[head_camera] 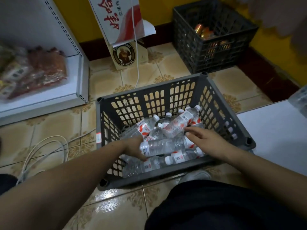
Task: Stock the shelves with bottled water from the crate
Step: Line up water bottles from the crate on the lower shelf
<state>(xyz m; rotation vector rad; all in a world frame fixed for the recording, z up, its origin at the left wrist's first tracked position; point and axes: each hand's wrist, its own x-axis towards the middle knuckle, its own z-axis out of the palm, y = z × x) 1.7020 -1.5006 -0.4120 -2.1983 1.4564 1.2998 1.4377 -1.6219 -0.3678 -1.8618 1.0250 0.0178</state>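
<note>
Bottles: clear plastic water bottles (166, 130) with white caps and red-and-white labels lay jumbled on their sides in the bottom of a grey slotted plastic crate (149, 97), which sat on the beige patterned floor tiles (106, 77). One clear bottle (167, 145) lay crosswise on top of the pile, between both hands. Left hand (134, 148) was down inside the crate at that bottle's capped end, fingers curled under and around it, gripping. Right hand (206, 138) sat at the bottle's other end, fingers stretched out flat and relaxed over the pile, thumb pointing left; fingertips touched the bottles, nothing clasped.

White metal shelf base (54, 95) stood left of the crate, carrying blurred red and clear snack packets (38, 72). White shelf surface (274, 133) sat just right of the crate, with a blurred clear item at its far edge. White cable loops (43, 151) lay on the tiles left of the crate. Beyond the crate, a cardboard beer box (123, 53) with a round logo leaned at the yellow wall (157, 10), a red-and-white printed box resting on it. Second dark slotted crate (212, 35) stood in the far corner with orange cans (204, 32) inside. Person's dark trouser leg (216, 205) filled the near foreground.
</note>
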